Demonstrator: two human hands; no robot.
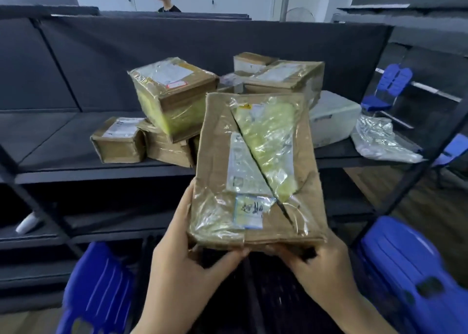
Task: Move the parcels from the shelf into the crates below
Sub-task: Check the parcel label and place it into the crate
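Both hands are wrapped around the near end of a flat brown cardboard parcel (258, 171) sealed in crinkled clear tape, with a white shipping label and a yellowish patch on its top face and a dark slit running diagonally across it. The left hand (182, 255) grips the near left corner, fingers up along the side and thumb curled under the front edge. The right hand (319, 262) closes on the near right corner from below. The parcel is held in the air, tilted up toward the viewer, in front of the dark metal shelf (101, 167) and above the dark gap between two blue plastic crates (98, 290), one at lower left, the other at lower right (410, 265); both are blurred.

On the shelf behind it lie more parcels. A taped brown box with a yellow-green side (172, 98) sits tilted on top of two small brown boxes, the left one bearing a white label (119, 141) and the other just beside it (167, 148). Further right a wide flat brown box (286, 76) rests on other packages, with a smaller box (250, 61) behind it. A white box (331, 118) lies near the shelf's right end, and a crumpled clear plastic bag (379, 141) lies beside that at the edge.

Beyond the shelf, a person in a dark top (167, 2) stands by a pale wall. A blue chair (387, 87) stands at right.
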